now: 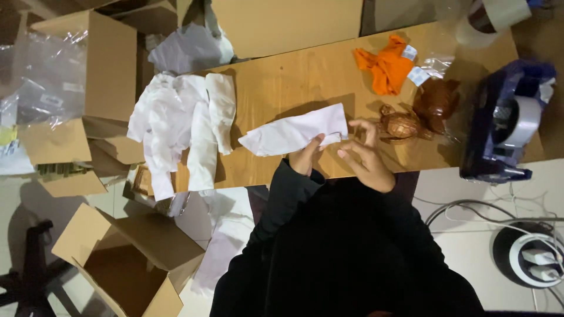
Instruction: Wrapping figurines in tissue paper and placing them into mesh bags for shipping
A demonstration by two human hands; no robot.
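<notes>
My left hand (306, 157) grips the near edge of a white folded sheet (291, 134) that lies on the wooden table (294, 76), thumb pressed on top. My right hand (367, 158) is just right of it, fingers apart, fingertips touching the sheet's right end. A small brown wooden turtle figure (399, 124) sits right beside my right hand's fingers. A second, darker brown figure (437, 101) lies behind it on clear plastic. Black sleeves cover both arms.
An orange cloth (385, 67) with white tags lies at the back. A dark blue tape dispenser (505, 123) stands at the right, a tape roll (487, 17) beyond it. White garments (182, 123) hang over the table's left end. Cardboard boxes (135, 264) and a cable reel (531, 255) are on the floor.
</notes>
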